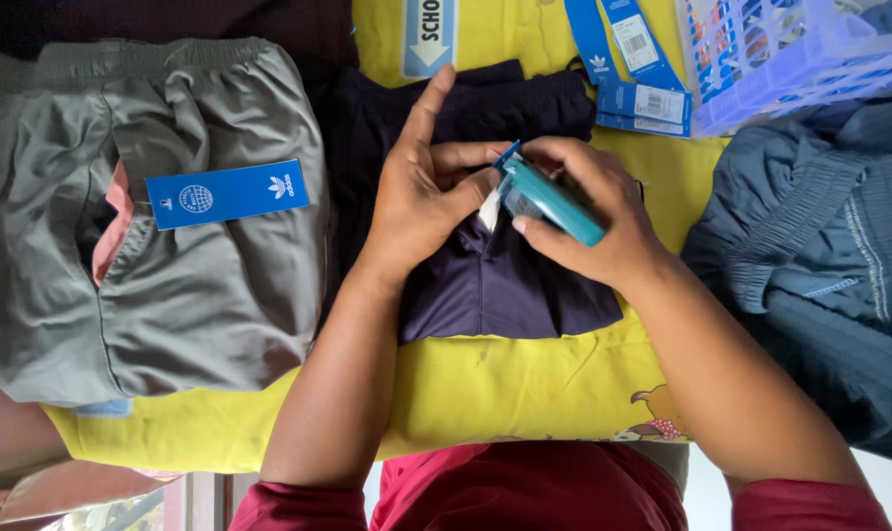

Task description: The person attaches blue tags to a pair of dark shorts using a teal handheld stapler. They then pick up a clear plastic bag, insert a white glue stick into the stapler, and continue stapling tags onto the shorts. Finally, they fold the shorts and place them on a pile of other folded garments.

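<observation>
At far left lie folded grey-green shorts (171, 246), with a long blue card tag (228, 194) resting on the front (white emblems on it, not copied here). Next, mid-table on the yellow cloth (485, 383), lie folded dark purple shorts (505, 285). The left hand (421, 192) presses on them, forefinger stretched out straight, thumb and the other fingers pinching a small white label (489, 208) at the waistband. The right hand (588, 211) is clamped round a teal tagging tool (549, 202), its tip just at that label. The shorts look soft, light and a bit slippery, so they likely need flattening with a palm; the label is limp and best pinched near its edge. The tool seems rigid plastic, gripped along its body. Above, a blue arrow sign (428, 34) sits on the cloth. Further right, spare blue tags (634, 69), a pale lilac basket (790, 54), then slate-blue shorts (819, 246).
</observation>
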